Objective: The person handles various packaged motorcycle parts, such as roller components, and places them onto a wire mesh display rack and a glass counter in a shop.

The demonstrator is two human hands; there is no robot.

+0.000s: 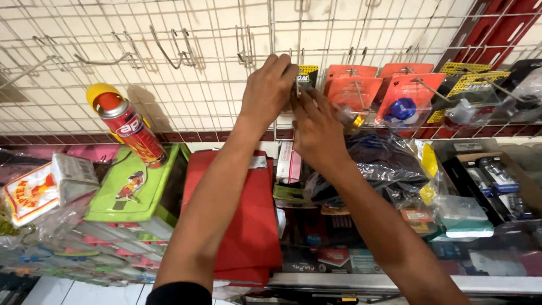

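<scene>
The white wire grid (186, 85) covers the wall, with many hooks empty at 10 o'clock. Below it the shelf (395, 282) is crowded: a red flat pack (248, 226), a green box (132, 192) and a spray can (132, 130) at 9 o'clock. Orange blister packs (353, 87) already hang at 2 o'clock. The left hand (270, 90) and the right hand (316, 130) meet at 12 o'clock, fingers closed on a small black-and-yellow pack (306, 76) at its hook; probably it is not yet fully seated.

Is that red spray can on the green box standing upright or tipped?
Tipped: the red spray can leans, yellow cap toward the wire grid, base on the green box.
</scene>
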